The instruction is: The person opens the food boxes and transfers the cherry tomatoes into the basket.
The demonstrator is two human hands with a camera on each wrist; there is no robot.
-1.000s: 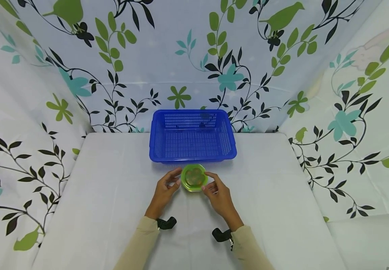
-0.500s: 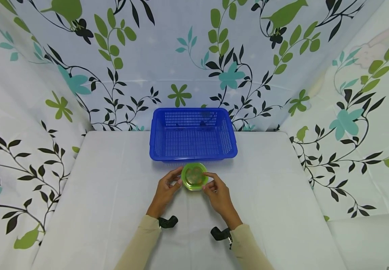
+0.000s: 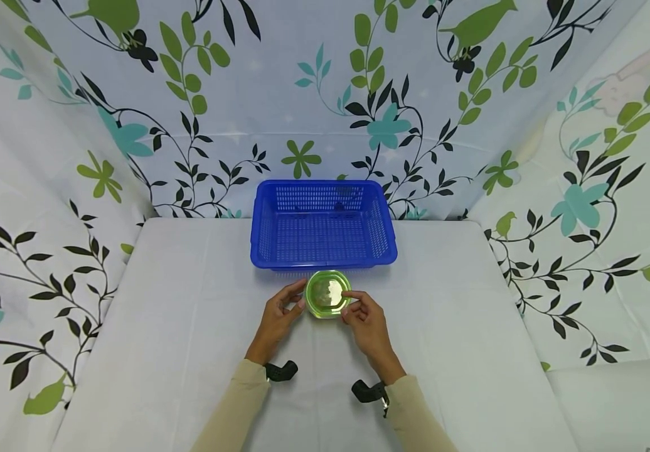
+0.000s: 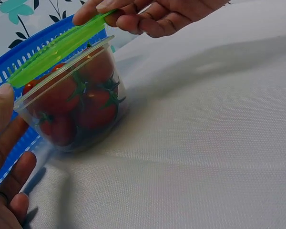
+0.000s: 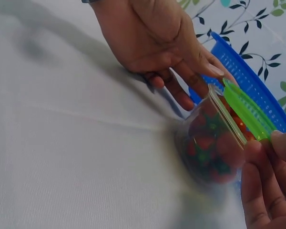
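Observation:
A green lid (image 3: 320,290) is held over a clear round plastic container (image 4: 38,91) on the white cloth. Through its wall show several red tomatoes (image 4: 97,107) with green stems. My right hand (image 3: 367,323) pinches the lid's right edge between thumb and fingers. My left hand (image 3: 281,317) grips the lid's opposite edge, thumb in front and index finger behind. The wrist views show a gap between lid and rim, wider on the right hand's side, so the lid stands tilted. From above, the lid hides most of the container.
Just behind the container stands a blue perforated basket (image 3: 325,263). A white cloth covers the table (image 3: 189,282). Patterned curtains (image 3: 218,113) with leaves and birds hang at the back and both sides.
The lid has shifted slightly to the right and changed its tilt, and a bright glare now lies on it. Both hands keep nearly the same places.

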